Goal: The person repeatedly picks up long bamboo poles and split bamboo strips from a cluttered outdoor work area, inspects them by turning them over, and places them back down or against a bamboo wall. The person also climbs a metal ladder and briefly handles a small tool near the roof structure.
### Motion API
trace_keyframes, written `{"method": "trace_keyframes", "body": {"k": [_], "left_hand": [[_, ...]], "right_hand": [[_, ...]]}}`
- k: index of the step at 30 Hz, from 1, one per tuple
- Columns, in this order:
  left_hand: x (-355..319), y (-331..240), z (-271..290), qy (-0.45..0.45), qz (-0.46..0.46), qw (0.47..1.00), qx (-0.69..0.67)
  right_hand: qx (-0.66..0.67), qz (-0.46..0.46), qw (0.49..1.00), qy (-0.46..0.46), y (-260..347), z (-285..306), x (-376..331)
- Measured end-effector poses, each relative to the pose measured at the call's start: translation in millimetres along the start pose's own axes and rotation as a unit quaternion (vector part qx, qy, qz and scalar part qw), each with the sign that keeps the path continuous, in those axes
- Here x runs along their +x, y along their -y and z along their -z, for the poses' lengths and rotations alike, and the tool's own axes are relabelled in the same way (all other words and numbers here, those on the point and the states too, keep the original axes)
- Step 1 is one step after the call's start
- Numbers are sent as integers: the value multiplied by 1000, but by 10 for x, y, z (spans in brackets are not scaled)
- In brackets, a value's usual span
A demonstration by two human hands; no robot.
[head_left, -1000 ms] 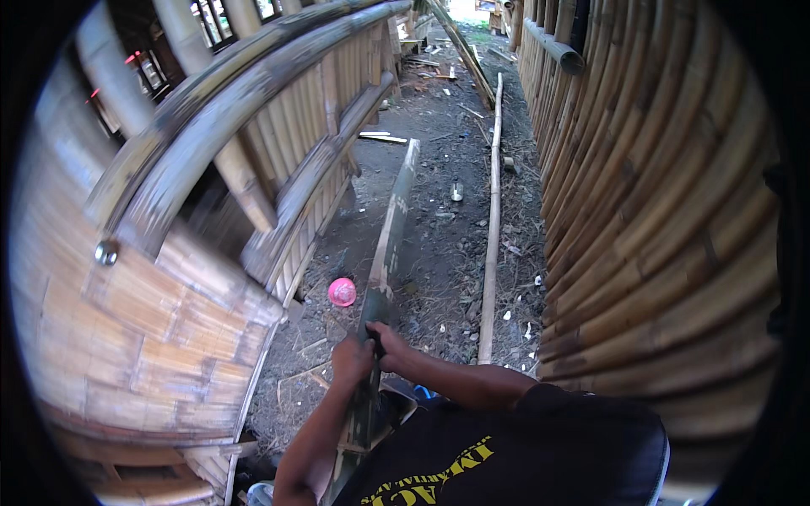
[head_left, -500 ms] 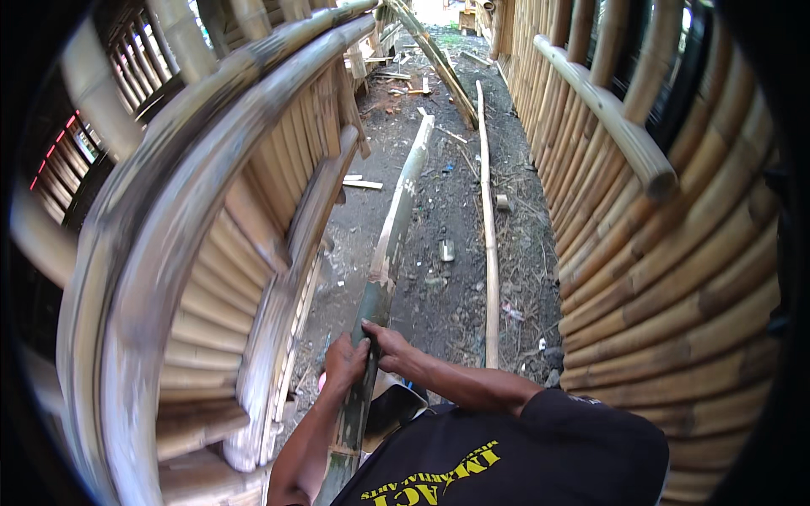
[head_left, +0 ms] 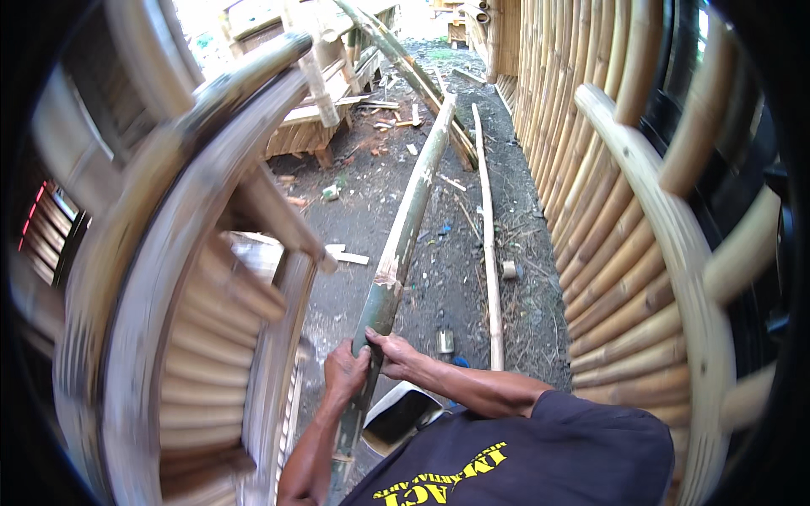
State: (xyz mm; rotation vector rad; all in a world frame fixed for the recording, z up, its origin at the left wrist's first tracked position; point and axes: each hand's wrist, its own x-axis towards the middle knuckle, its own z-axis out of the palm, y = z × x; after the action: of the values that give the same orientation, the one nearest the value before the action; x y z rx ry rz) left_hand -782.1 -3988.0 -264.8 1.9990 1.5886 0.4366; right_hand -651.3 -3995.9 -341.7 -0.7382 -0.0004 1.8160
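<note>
A long green bamboo pole (head_left: 403, 236) runs from my body out over the dirt ground toward the far end of the passage. My left hand (head_left: 344, 373) grips the pole from its left side. Just above it, my right hand (head_left: 393, 352) wraps over the pole from the right. Both hands sit close together near the pole's near end, which drops out of sight below them beside my dark shirt.
A thin pale bamboo pole (head_left: 487, 236) lies on the ground to the right. A curved bamboo wall (head_left: 607, 185) rises on the right, and a bamboo frame (head_left: 194, 253) stands close on the left. Wood offcuts (head_left: 348, 255) and a small can (head_left: 445, 341) litter the dirt.
My view has lifted and swung along the passage, so more of the far end shows. Both hands stay gripped on the green pole. The pink ball seen earlier is out of view.
</note>
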Motion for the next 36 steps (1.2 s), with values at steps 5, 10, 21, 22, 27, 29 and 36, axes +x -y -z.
{"method": "trace_keyframes", "body": {"k": [5, 10, 21, 22, 27, 29, 36], "left_hand": [[1497, -983, -226, -41, -39, 998, -34], [3211, -1518, -515, -102, -56, 993, -28], [7171, -2262, -889, -144, -23, 984, -104], [7470, -2361, -914, -158, -32, 981, -104], [8883, -2873, -1153, -222, -28, 973, -54], [9514, -3073, -1317, -240, -31, 968, -62], [12037, -3798, -1930, -303, -35, 948, -86]], "right_hand": [[-11, 37, 999, 24, 1698, -61, 826], [-36, 64, 997, -1, 3134, -139, 1966], [-174, 150, 973, -30, 6046, -608, 4831], [-180, 162, 970, -25, 6268, -642, 5002], [-242, 209, 947, 15, 7555, -709, 5927], [-284, 215, 934, 23, 8102, -676, 6342], [-365, 256, 890, 95, 10362, -721, 7999]]}}
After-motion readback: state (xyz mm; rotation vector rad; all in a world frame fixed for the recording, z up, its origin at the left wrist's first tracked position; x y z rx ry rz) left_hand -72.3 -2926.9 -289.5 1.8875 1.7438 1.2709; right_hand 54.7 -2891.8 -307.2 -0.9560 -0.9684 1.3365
